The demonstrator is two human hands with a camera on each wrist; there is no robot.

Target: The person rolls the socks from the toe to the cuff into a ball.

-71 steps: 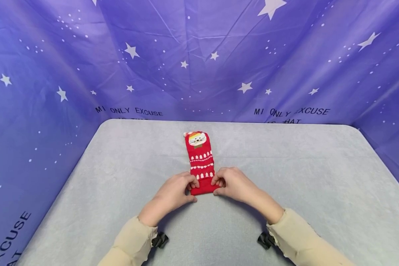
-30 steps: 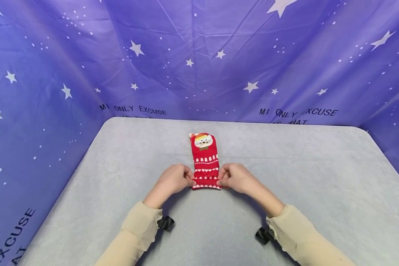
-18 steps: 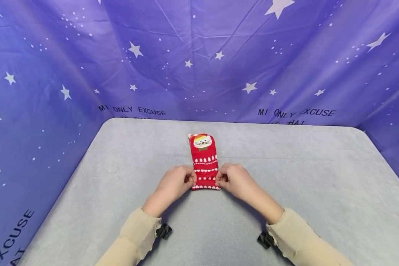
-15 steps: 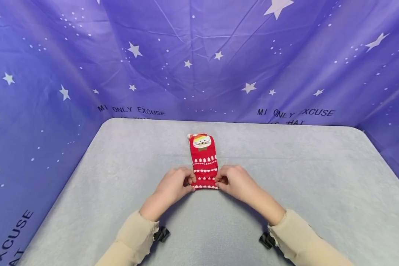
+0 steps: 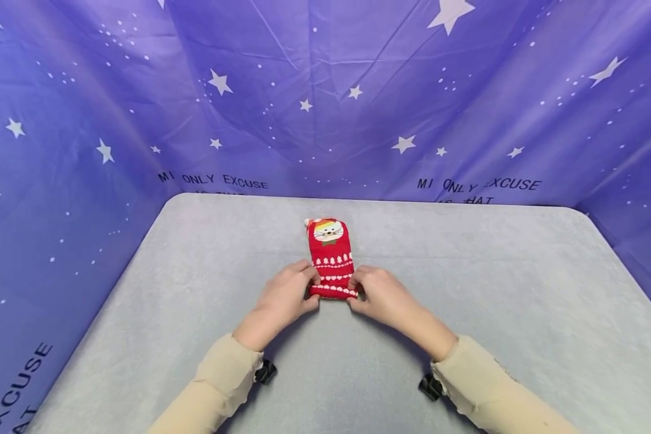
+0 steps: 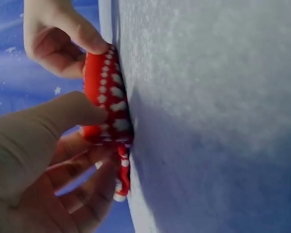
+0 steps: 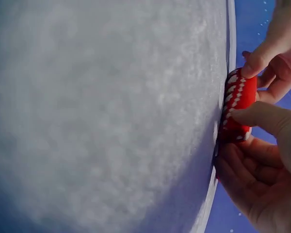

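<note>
A red knit sock [image 5: 331, 250] lies on the grey cloth-covered table, its far end showing a white cat face with a yellow-orange cap and green bow. Rows of white trees and hearts cross its middle. The near end is rolled into a thick bundle [image 6: 104, 92]. At the left end of this roll, my left hand [image 5: 283, 295] pinches it between thumb and fingers. My right hand [image 5: 382, 294] grips the opposite end the same way. In the right wrist view, the right thumb [image 7: 262, 116] presses on the roll's near side, with the fingers beyond it.
The table [image 5: 493, 289] has rounded far corners and spreads to both sides of the sock. Behind and beside it hangs a purple-blue curtain [image 5: 325, 144] with white stars and printed words. Black wrist mounts [image 5: 266, 371] sit below the beige sleeves [image 5: 222, 374].
The sock's near end has been turned over and rolled up away from me, so its flat part is shorter. Both hands have moved slightly forward with the roll.
</note>
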